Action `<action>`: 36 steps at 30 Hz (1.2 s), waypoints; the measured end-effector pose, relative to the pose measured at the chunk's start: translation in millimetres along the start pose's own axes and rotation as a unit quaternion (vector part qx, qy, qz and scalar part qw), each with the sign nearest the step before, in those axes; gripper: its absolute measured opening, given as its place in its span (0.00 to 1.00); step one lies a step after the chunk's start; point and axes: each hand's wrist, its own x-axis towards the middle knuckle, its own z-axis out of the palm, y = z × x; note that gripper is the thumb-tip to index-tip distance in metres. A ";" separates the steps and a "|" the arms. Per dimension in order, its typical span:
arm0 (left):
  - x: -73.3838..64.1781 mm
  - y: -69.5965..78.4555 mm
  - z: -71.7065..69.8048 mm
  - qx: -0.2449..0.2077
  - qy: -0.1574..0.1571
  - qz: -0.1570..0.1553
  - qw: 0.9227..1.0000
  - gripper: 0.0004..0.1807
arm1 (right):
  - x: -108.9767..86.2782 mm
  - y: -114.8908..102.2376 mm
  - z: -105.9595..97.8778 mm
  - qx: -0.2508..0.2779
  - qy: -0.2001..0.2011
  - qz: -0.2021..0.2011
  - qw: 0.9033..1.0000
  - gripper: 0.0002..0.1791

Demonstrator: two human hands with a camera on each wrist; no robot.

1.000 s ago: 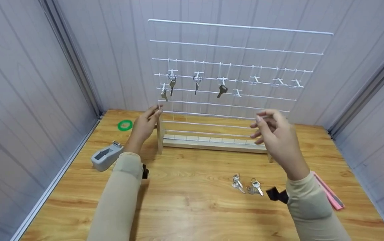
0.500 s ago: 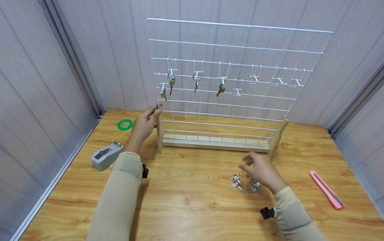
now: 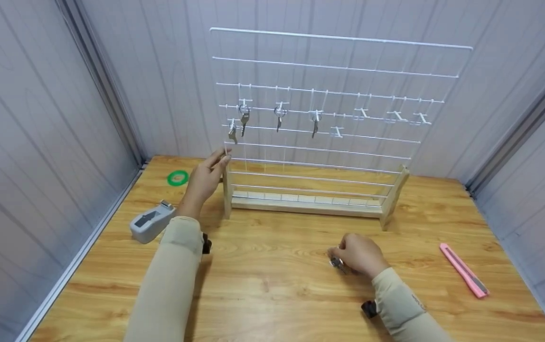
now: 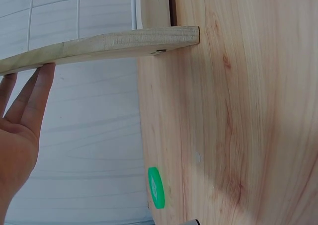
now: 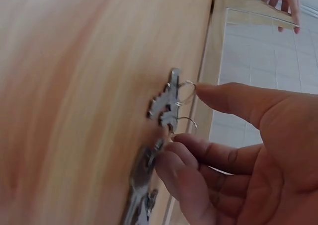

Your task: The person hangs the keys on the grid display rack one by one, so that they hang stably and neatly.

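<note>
My right hand (image 3: 360, 254) is low over the table at a small group of keys (image 3: 339, 265). In the right wrist view, the thumb and index fingertips stand apart on either side of two thin key rings (image 5: 188, 119), right at their edges. These rings carry silver keys (image 5: 166, 103) lying on the wood. More keys (image 5: 139, 190) lie below, partly hidden by the fingers. My left hand (image 3: 203, 180) touches the left side of a white wire rack (image 3: 310, 164). In the left wrist view, its straight fingers rest against the rack's wooden upright (image 4: 109, 43).
Single keys (image 3: 245, 122) hang from several hooks on the rack's left half; bare hooks (image 3: 398, 115) are farther right. A grey tape dispenser (image 3: 151, 223) and a green ring (image 3: 177, 178) are at left. A pink cutter (image 3: 465, 270) lies at right. Panelled walls (image 3: 125, 61) enclose the table.
My right hand has come down from in front of the rack's right side to the keys on the table. The key on the third hook has turned. My left hand stays put.
</note>
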 end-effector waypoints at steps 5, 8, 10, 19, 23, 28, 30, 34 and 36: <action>-1.1 0.8 0.0 0.000 -0.001 -0.001 1.000 0.31 | 2.5 -1.3 4.3 -0.014 0.012 0.009 1.000 0.26; -0.9 0.9 0.2 0.002 0.001 0.003 1.000 0.31 | 4.1 -1.6 6.0 -0.019 0.019 -0.002 1.000 0.25; -0.4 0.9 0.5 0.003 0.001 0.005 1.000 0.32 | 5.1 -1.9 7.0 -0.018 0.021 -0.009 1.000 0.26; 1.1 -1.5 0.2 0.011 0.006 -0.002 1.000 0.31 | 9.0 -1.4 10.2 0.012 0.016 -0.028 0.999 0.23; 0.9 -1.8 0.2 0.003 0.002 -0.002 1.000 0.31 | 10.6 -0.6 10.4 0.021 0.007 -0.028 0.999 0.22; 0.5 -0.8 -0.1 0.000 0.001 -0.011 1.000 0.32 | 13.9 0.0 9.5 0.042 -0.006 -0.027 0.999 0.20; 0.2 -0.4 -0.2 0.000 0.000 -0.014 1.000 0.32 | 15.4 0.3 9.4 0.048 -0.008 -0.024 0.999 0.18; 0.1 0.0 -0.1 -0.002 -0.002 -0.013 1.000 0.32 | 16.9 0.2 9.6 0.050 -0.003 -0.016 0.999 0.13; 0.3 0.1 0.0 -0.005 -0.002 -0.009 1.000 0.31 | 17.2 -0.1 9.8 0.050 0.001 -0.015 0.999 0.10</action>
